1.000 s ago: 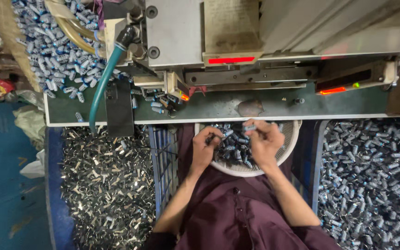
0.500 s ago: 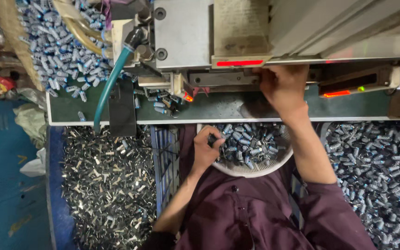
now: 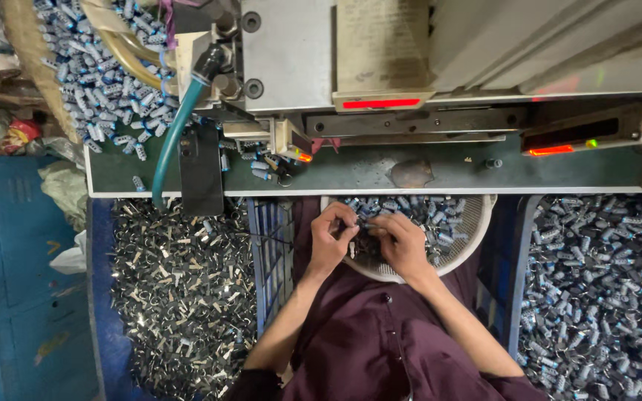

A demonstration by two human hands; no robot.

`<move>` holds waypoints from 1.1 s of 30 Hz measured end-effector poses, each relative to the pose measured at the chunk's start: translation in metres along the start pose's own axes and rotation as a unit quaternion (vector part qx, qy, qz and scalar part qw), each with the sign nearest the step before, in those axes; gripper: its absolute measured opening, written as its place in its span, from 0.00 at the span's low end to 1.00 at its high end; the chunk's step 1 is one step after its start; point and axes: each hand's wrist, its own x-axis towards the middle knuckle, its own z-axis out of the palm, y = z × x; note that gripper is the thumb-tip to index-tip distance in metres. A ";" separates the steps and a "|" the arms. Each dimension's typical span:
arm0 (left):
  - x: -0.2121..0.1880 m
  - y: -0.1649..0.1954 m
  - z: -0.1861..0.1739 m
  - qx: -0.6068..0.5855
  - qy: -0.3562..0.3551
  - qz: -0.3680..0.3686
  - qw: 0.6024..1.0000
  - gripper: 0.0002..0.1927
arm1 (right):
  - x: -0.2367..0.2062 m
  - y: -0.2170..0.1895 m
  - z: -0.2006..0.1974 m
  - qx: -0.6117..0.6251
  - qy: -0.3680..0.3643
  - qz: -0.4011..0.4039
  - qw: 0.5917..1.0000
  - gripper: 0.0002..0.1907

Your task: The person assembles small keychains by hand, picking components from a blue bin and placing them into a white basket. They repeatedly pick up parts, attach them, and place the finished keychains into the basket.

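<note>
At the far left of the frame a blue bin is sitting, and just right of it a heap of small silvery metal clips is filling the lower left. Above that, in the upper left, blue-grey cylindrical parts are lying piled beside a teal hose that is curving down across the green machine ledge.

Your left hand is resting at the left rim of the white basket in your lap, just below the ledge at the centre of the frame. Its fingers are curled in and pinching a small part of the same blue-grey kind. Your right hand is sitting just beside it, touching it at the fingertips, its fingers also closing on that part; which hand is bearing it you cannot tell from here. Both hands are hovering over the loose parts that are filling the basket.

Above them two red lights are glowing on the grey machine. At the far right another heap of blue-grey parts is filling a bin.
</note>
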 end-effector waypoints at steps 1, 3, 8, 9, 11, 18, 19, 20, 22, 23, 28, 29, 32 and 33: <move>0.003 0.005 0.003 0.029 0.001 0.011 1.000 0.13 | -0.003 0.004 0.002 0.007 0.013 0.011 1.000 0.13; 0.006 0.017 0.007 0.090 0.006 0.029 0.995 0.14 | -0.007 0.011 0.004 0.030 0.025 -0.009 0.999 0.15; 0.010 0.031 0.011 0.176 -0.033 0.100 0.979 0.12 | -0.003 0.012 0.006 0.058 0.026 0.008 0.998 0.18; 0.009 0.030 0.011 0.175 -0.031 0.090 0.980 0.12 | -0.002 0.007 0.005 0.075 0.040 0.022 0.996 0.18; 0.010 0.027 0.010 0.201 -0.029 0.081 0.976 0.10 | 0.004 -0.007 0.002 0.101 0.058 0.068 0.991 0.16; 0.009 0.020 0.007 0.215 -0.019 0.075 0.974 0.09 | -0.008 -0.030 -0.068 0.278 -0.243 -0.076 0.926 0.33; 0.009 0.020 0.008 0.209 -0.019 0.074 0.975 0.09 | -0.010 -0.024 -0.079 0.360 -0.363 -0.052 0.858 0.35; 0.010 0.019 0.008 0.202 -0.020 0.075 0.976 0.08 | -0.012 -0.017 -0.090 0.429 -0.472 -0.027 0.769 0.37; 0.010 0.019 0.010 0.192 -0.024 0.080 0.978 0.08 | -0.023 -0.010 -0.110 0.392 -0.458 0.000 0.798 0.34; 0.010 0.019 0.010 0.193 -0.025 0.081 0.978 0.08 | -0.028 -0.006 -0.123 0.414 -0.403 0.000 0.816 0.30; 0.009 0.021 0.009 0.193 -0.030 0.077 0.978 0.08 | -0.049 0.029 -0.141 0.640 -0.162 -0.083 0.746 0.21; 0.009 0.021 0.009 0.190 -0.030 0.077 0.978 0.07 | -0.045 0.047 -0.141 0.700 -0.191 -0.157 0.670 0.22; 0.009 0.020 0.010 0.194 -0.029 0.078 0.977 0.07 | -0.054 0.089 -0.143 0.744 -0.191 -0.210 0.605 0.13; 0.010 0.020 0.011 0.197 -0.028 0.079 0.977 0.07 | -0.061 0.098 -0.141 0.770 -0.166 -0.207 0.579 0.10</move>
